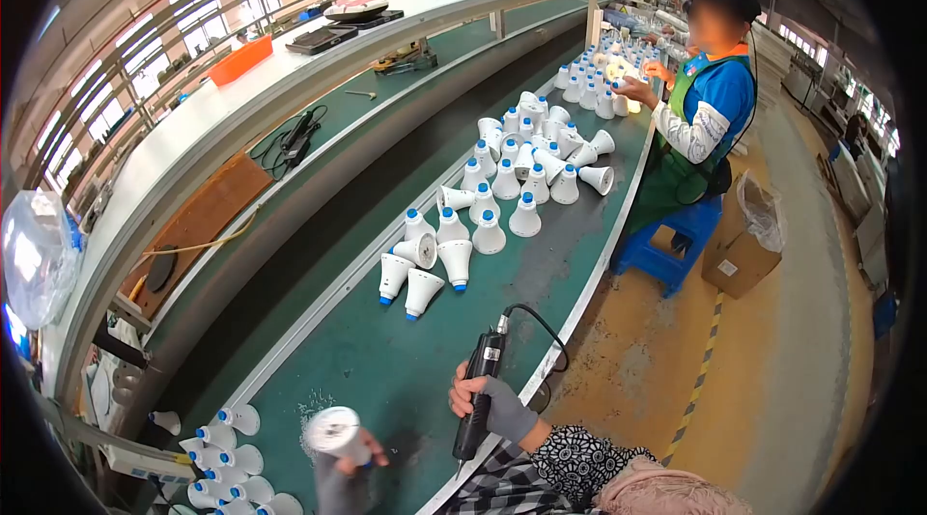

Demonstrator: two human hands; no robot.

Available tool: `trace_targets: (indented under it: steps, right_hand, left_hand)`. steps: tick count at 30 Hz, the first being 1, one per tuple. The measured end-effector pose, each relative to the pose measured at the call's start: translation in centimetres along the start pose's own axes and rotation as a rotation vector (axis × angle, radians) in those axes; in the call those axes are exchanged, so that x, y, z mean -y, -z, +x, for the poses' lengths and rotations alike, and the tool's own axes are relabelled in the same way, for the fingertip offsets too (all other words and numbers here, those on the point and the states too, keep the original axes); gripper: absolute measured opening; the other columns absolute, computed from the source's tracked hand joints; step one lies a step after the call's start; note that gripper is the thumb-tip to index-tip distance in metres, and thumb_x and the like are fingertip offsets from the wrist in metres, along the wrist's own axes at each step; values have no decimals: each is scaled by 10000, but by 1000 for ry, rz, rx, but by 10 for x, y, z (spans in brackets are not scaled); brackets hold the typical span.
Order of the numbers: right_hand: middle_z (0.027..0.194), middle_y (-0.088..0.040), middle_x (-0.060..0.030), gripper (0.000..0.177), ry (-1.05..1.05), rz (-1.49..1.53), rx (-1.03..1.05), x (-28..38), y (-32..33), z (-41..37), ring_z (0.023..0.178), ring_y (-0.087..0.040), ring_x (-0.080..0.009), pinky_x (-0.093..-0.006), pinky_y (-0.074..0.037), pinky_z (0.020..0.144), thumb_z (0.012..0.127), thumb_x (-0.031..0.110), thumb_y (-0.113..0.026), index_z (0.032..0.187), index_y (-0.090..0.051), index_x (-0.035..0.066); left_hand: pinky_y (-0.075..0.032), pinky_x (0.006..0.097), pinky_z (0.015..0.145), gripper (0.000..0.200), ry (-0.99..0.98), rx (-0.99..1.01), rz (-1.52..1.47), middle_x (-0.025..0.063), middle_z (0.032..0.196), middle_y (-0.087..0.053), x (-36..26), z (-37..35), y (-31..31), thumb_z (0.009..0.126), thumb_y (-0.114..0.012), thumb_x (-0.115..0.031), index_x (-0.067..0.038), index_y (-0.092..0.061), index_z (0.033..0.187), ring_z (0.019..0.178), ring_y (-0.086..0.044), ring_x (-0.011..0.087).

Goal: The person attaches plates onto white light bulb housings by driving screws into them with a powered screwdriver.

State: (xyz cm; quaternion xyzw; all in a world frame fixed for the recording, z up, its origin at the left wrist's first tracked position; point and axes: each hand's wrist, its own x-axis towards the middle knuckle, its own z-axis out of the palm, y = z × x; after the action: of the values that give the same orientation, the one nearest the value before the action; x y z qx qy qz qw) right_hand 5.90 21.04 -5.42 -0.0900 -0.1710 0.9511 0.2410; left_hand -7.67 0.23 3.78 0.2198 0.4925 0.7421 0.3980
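My right hand [494, 406], in a grey fingerless glove, is wrapped round a black electric screwdriver [487, 357]. The tool's tip points down near the bench edge, and a black cord leaves its upper end. My left hand [369, 451], slightly blurred, grips a white cone-shaped lamp housing [333, 430] with its wide round face turned up. Small pale bits, probably screws, lie scattered [315, 405] on the green bench [406, 361] beside that housing. Several more blue-tipped housings [222, 436] stand or lie close together at the lower left.
Farther along the bench is a large group of white housings [506, 179], some upright, some tipped over. A co-worker [710, 100] sits at the far right, hands at a lit lamp. A raised shelf [232, 110] runs along the left. A cardboard box [742, 254] stands on the floor.
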Motion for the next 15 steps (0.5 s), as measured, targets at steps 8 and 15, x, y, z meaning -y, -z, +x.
trace_targets:
  steps: [8, 15]
  right_hand:
    - [693, -476, -58, 181, 12, -18, 8, -1, 2, 2, 581, -477, -179, -335, -431, 617, 846, 78, -579, 1016, -518, 68]
    - [686, -473, -61, 161, 26, 7, 7, -5, 7, 6, 588, -474, -182, -338, -432, 613, 851, 69, -573, 1003, -519, 69]
  left_hand:
    - [-558, 390, 739, 745, 207, 196, -244, 99, 1074, -577, 81, 6, -18, 719, -797, -521, -22, -515, 1196, 976, -603, 237]
    - [-544, 429, 748, 725, 248, 250, -458, 102, 1037, -593, 87, 10, -8, 743, -769, -537, -43, -519, 1211, 958, -598, 276]
